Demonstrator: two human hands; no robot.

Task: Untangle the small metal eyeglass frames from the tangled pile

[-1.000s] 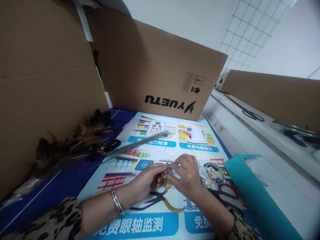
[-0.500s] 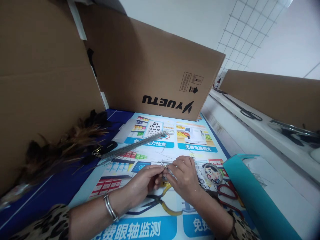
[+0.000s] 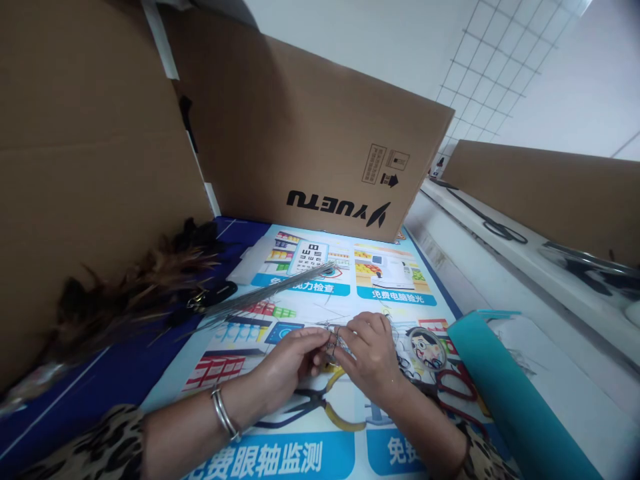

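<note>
My left hand (image 3: 295,357) and my right hand (image 3: 371,357) meet over the printed sheet, thumbs and fingers pinched together. Between their fingertips is a small piece of thin wire (image 3: 331,339), its shape largely hidden by the fingers. Under the hands lie pliers (image 3: 345,421) with yellow grips, partly covered by my left hand. Just right of my right hand sit loose dark wire loops (image 3: 406,364) and a round clear container (image 3: 427,349). Beyond the left hand, a bundle of straight thin wires (image 3: 275,288) lies slantwise.
Brown feathers (image 3: 135,287) heap along the left side by a cardboard wall (image 3: 90,133). Another cardboard panel (image 3: 320,127) stands at the back. Red-handled scissors (image 3: 457,392) lie at right, beside a teal box (image 3: 505,373). Black scissors (image 3: 503,230) rest on the white ledge.
The whole view has shifted very slightly. Both hands keep nearly the same place and pinch, with only tiny finger movement at the wire.
</note>
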